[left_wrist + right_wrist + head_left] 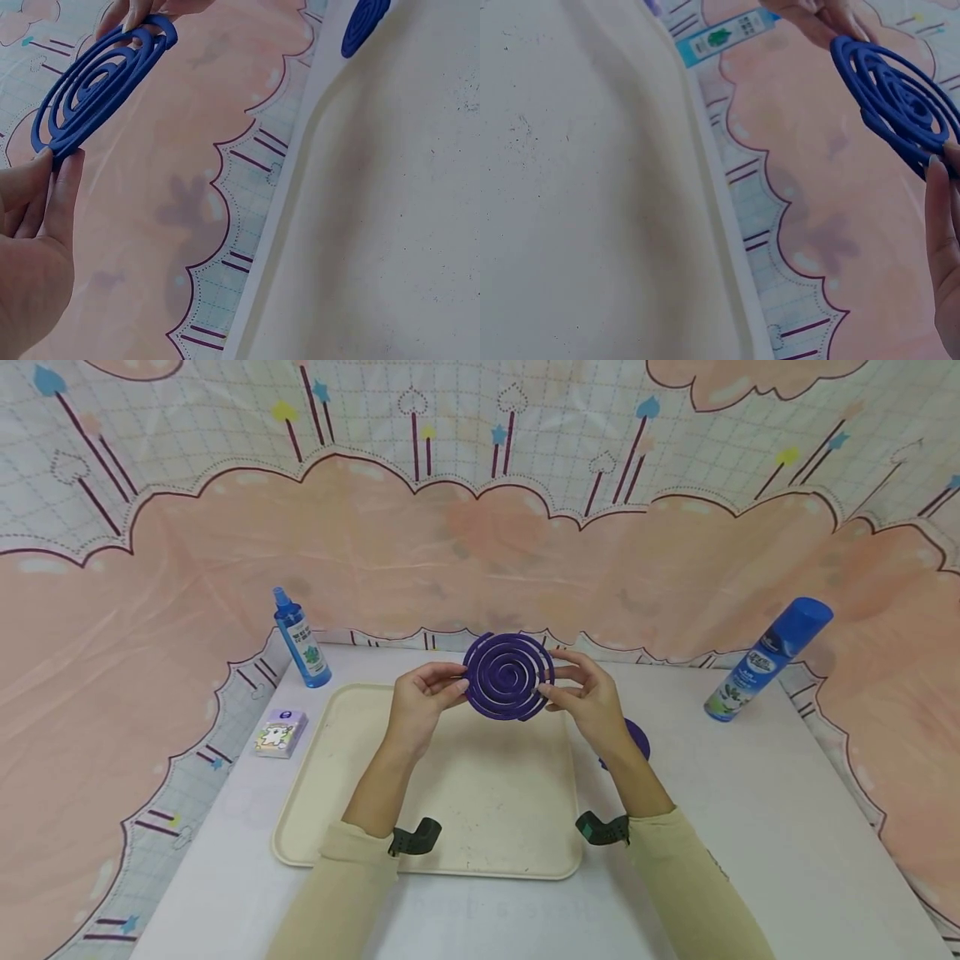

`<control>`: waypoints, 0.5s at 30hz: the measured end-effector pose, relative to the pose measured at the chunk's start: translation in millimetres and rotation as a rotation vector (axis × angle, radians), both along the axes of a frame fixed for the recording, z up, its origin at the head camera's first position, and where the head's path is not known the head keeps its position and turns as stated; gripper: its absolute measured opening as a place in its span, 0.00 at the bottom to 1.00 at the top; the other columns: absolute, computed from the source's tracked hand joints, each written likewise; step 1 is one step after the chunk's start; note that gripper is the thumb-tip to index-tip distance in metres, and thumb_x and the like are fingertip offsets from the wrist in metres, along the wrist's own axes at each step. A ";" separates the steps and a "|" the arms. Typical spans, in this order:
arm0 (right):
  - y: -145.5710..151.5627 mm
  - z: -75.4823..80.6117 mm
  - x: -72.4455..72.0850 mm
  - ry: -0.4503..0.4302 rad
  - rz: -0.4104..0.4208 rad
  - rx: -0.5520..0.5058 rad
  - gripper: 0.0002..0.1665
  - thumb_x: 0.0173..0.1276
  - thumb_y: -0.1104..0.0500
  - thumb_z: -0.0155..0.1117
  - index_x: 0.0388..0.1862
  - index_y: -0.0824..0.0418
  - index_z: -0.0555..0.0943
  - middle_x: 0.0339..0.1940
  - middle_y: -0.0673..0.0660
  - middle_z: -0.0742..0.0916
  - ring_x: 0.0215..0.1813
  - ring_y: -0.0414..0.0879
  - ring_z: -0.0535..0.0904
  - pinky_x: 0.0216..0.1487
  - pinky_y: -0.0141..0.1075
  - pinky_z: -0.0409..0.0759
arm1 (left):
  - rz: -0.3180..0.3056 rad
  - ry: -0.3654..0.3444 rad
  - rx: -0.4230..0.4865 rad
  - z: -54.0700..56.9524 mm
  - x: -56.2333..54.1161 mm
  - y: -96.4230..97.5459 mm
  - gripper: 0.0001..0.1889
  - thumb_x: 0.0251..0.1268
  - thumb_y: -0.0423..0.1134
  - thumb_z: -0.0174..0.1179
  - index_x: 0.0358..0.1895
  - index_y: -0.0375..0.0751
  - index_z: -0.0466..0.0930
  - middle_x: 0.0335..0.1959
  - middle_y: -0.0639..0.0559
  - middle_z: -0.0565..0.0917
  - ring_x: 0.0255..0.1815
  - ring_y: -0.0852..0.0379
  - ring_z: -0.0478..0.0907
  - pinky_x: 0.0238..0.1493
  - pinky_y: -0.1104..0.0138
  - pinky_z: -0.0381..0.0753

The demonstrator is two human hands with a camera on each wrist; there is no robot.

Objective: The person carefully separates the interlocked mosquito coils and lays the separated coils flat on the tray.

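A dark blue-violet spiral coil [508, 677] is held up above the far part of the tray [487, 827], its flat round face turned toward the wearer, its rim pinched at two opposite sides. The left hand [420, 706] grips the coil's left edge between thumb and fingertips; the right hand [592, 697] pinches the right edge, thumb on the near face and fingers at the far side, though how far they reach behind it is hard to tell. The coil is a smooth, matte strand wound in rings with narrow gaps between them. The tray is cream, shallow and rounded at the corners, with a raised rim and dark specks on its surface. Just right of it, partly hidden by the right forearm, a second coil [639, 739] of the same colour lies on the white table [750, 827]. At the far left stand a glossy, translucent blue spray bottle [303, 647] and, nearer, a small lilac-and-white box [281, 732]; at the far right is a cylindrical blue aerosol can [765, 664]. Behind, a creased, peach-coloured printed cloth [525, 568] hangs in soft folds.
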State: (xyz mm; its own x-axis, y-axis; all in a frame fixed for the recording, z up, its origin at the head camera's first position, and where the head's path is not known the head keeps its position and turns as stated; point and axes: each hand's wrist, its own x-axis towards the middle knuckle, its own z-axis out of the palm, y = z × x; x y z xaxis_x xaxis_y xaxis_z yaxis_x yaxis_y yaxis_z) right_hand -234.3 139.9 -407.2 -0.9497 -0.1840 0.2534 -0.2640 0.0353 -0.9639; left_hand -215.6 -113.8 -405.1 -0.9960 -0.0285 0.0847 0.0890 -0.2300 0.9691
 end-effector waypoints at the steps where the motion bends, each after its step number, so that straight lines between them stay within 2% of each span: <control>1: 0.1 0.4 0.4 -0.003 -0.002 -0.005 0.34 0.66 0.71 0.68 0.71 0.66 0.71 0.41 0.42 0.88 0.34 0.36 0.90 0.36 0.31 0.89 | 0.001 0.001 0.000 -0.3 0.1 0.1 0.14 0.66 0.20 0.61 0.53 0.19 0.78 0.34 0.60 0.89 0.37 0.65 0.87 0.45 0.70 0.90; 4: 0.1 1.4 1.3 -0.007 -0.012 -0.012 0.33 0.66 0.70 0.69 0.70 0.65 0.73 0.41 0.43 0.89 0.34 0.36 0.90 0.34 0.31 0.89 | 0.004 0.006 -0.001 -0.5 0.3 0.2 0.14 0.66 0.20 0.62 0.53 0.19 0.78 0.34 0.60 0.89 0.38 0.65 0.88 0.44 0.69 0.90; 11: 0.8 -0.4 1.4 -0.034 -0.013 -0.036 0.21 0.67 0.71 0.68 0.58 0.77 0.80 0.44 0.39 0.89 0.34 0.33 0.89 0.35 0.30 0.89 | 0.011 0.012 0.011 -1.0 0.5 1.3 0.14 0.65 0.20 0.62 0.53 0.19 0.78 0.34 0.60 0.89 0.37 0.64 0.88 0.44 0.69 0.90; 15: 0.6 -0.4 1.8 -0.065 -0.008 -0.065 0.21 0.67 0.72 0.67 0.58 0.79 0.79 0.42 0.38 0.90 0.33 0.33 0.89 0.35 0.29 0.89 | 0.015 0.006 0.032 -0.7 1.1 2.4 0.13 0.65 0.20 0.62 0.52 0.20 0.79 0.34 0.59 0.90 0.37 0.64 0.88 0.44 0.69 0.90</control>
State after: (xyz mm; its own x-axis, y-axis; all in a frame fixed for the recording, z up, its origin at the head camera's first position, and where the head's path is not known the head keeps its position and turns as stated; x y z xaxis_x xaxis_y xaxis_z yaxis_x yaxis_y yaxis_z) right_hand -232.5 140.5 -407.6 -0.9659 -0.1612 0.2025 -0.2009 -0.0258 -0.9793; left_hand -214.5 -111.3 -405.8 -0.9949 -0.0461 0.0892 0.0982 -0.2591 0.9608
